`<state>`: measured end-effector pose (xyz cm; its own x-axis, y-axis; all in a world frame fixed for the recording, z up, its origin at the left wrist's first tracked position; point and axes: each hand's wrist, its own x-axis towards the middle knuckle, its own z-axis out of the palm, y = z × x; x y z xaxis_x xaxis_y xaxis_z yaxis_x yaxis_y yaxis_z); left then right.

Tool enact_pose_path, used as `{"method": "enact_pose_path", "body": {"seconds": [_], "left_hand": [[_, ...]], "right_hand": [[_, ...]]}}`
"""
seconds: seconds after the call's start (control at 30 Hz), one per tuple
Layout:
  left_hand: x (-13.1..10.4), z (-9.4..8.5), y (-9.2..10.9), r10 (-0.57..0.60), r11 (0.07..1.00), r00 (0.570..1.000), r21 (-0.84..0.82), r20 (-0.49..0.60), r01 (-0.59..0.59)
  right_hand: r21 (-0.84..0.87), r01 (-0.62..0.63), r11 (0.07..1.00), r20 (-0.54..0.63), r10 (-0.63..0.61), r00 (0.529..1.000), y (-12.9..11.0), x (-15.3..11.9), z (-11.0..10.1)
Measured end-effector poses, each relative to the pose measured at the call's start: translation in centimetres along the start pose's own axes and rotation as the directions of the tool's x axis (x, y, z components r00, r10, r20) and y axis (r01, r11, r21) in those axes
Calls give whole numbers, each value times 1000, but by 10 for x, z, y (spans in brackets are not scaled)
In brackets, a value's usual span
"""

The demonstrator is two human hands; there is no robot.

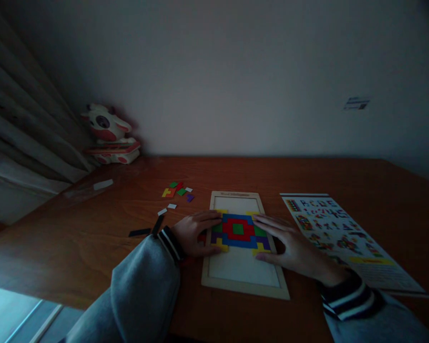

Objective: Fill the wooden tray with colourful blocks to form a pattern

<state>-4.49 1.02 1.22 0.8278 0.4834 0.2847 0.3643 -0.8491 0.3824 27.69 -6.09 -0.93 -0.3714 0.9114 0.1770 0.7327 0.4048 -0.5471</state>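
A wooden puzzle board [243, 293] with a pale inside lies flat on the table in front of me. Across its middle is a symmetric pattern of puzzle pieces [248, 232] in red, blue, green, purple and yellow. My left hand [197, 232] rests at the pattern's left side, thumb and fingers apart and tips on the edge pieces. From the right, my right hand [289, 243] spreads its fingers over the pattern's right edge, the thumb near a lower yellow piece. Both hands partly hide the pattern's ends. A reddish piece shows partly beneath my left hand.
Loose coloured pieces [169, 192] lie beyond my left hand, with white pieces [172, 206] and dark strips [139, 232] nearer. A printed pattern sheet [334, 224] is right of the board. At the back left stands a cow-shaped toy [109, 133], beside a curtain [25, 119].
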Motion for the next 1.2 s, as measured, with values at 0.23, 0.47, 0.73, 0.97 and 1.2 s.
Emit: {"method": "enact_pose_path", "body": {"seconds": [0.23, 0.47, 0.73, 0.97, 1.2], "left_hand": [[-1, 2, -2, 8, 1000, 1000, 18, -1, -8], [0, 0, 0, 4, 999, 999, 37, 31, -5], [0, 2, 0, 10, 999, 1000, 44, 28, -12], [0, 2, -1, 43, 997, 999, 58, 28, -45], [3, -4, 6, 34, 997, 999, 71, -36, -31]], "right_hand": [[-60, 13, 998, -1, -13, 1000, 1, -1, 3], [-81, 2, 997, 21, 0, 1000, -1, 0, 2], [-43, 6, 999, -5, -6, 1000, -1, -2, 1], [-91, 17, 996, 30, -15, 999, -1, -2, 1], [-68, 51, 996, -32, -54, 998, -5, 0, -2]]}}
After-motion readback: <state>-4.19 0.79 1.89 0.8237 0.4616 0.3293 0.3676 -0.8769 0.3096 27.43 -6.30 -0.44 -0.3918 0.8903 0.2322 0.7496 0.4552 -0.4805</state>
